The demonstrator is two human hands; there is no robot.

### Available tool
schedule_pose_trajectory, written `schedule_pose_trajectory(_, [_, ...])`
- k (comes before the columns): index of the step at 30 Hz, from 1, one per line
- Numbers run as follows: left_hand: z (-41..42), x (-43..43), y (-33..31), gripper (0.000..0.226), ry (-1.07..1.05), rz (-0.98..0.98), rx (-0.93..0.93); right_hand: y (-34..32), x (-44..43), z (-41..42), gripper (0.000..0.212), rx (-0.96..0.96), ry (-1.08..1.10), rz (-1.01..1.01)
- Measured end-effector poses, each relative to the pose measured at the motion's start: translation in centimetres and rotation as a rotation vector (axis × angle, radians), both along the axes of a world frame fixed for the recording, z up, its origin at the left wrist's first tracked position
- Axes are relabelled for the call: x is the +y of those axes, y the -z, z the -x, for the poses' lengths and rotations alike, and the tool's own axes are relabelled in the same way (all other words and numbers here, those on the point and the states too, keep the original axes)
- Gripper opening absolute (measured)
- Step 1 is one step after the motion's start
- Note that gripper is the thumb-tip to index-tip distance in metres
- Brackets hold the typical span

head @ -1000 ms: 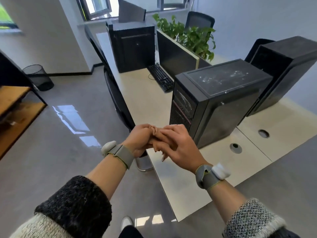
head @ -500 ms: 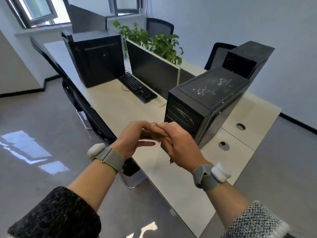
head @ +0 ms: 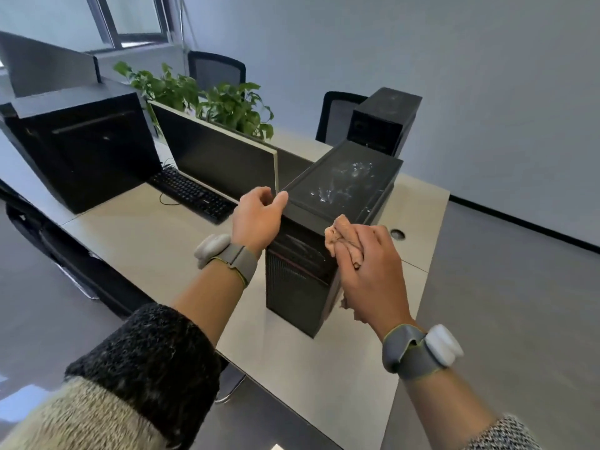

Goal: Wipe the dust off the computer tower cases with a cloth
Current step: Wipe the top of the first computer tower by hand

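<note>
Head view: one view only.
Left hand [head: 256,219]: centre of frame, thumb at the top front corner of the near computer tower [head: 341,180]. The fingers curl out of sight, so I cannot tell whether it grips.
Right hand [head: 370,271]: right of centre, fingers closed round a crumpled beige cloth [head: 341,237].
Cloth: against the near tower's upper front right edge.
Near tower: upright on the desk [head: 156,241], pale dusty smears on its top.
Other towers: second tower [head: 383,121] upper right, third tower [head: 84,147] at left.
</note>
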State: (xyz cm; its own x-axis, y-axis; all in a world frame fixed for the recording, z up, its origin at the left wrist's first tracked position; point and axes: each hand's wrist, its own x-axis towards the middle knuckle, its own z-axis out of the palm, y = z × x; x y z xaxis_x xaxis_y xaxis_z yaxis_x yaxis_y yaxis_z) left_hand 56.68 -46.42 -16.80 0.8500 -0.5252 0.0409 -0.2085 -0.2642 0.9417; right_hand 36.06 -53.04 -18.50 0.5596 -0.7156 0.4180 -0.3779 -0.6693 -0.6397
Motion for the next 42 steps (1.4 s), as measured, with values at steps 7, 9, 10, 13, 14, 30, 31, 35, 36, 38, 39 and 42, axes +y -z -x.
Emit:
schedule_pose_trajectory(7, [1.2, -1.1, 0.1, 0.044, -0.126, -0.142, -0.087, -0.9, -2.0, -0.7, 0.014, 0.120, -0.019, 0.063])
schedule_pose_trajectory(9, [2.9, -0.8, 0.0, 0.041, -0.129, -0.126, -0.111, -1.3, -2.9, 0.0, 0.013, 0.160, -0.016, 0.084])
schedule_pose_trajectory(10, [3.9, -0.6, 0.1, 0.040, -0.123, -0.115, -0.125, -1.6, -3.4, 0.5, 0.012, 0.192, -0.011, 0.102])
schedule_pose_trajectory(13, [6.2, -0.1, 0.5, 0.039, -0.097, -0.106, -0.149, -2.4, -4.4, 2.4, 0.012, 0.317, 0.004, 0.155])
schedule_pose_trajectory(14, [6.6, 0.0, 0.5, 0.038, -0.084, -0.124, -0.158, -2.8, -4.5, 2.9, 0.011, 0.348, 0.006, 0.182])
schedule_pose_trajectory(30, [1.8, -2.1, 1.9, 0.021, 0.276, -0.084, -0.053, -3.1, 0.6, -1.0, 0.017, 0.376, 0.070, 0.241])
schedule_pose_trajectory(31, [1.4, -2.3, 2.0, 0.022, 0.291, -0.076, -0.043, -3.1, 0.6, -0.1, 0.020, 0.388, 0.120, 0.225])
schedule_pose_trajectory(35, [0.8, -3.1, 2.5, 0.022, 0.288, 0.000, 0.102, -3.1, 1.4, 2.4, 0.025, 0.389, 0.384, 0.134])
schedule_pose_trajectory(36, [1.1, -3.3, 2.3, 0.024, 0.263, 0.012, 0.166, -3.1, 1.7, 2.0, 0.026, 0.389, 0.420, 0.133])
schedule_pose_trajectory(38, [1.8, -4.2, 1.6, 0.027, 0.209, 0.012, 0.194, -3.3, 2.5, 0.2, 0.025, 0.359, 0.349, 0.150])
schedule_pose_trajectory(39, [2.1, -4.6, 1.2, 0.027, 0.186, 0.002, 0.171, -3.3, 3.1, -0.8, 0.023, 0.354, 0.289, 0.160])
schedule_pose_trajectory(42, [2.2, -5.6, 1.3, 0.022, 0.141, -0.045, 0.104, -3.1, 3.3, -1.0, 0.023, 0.372, 0.208, 0.171])
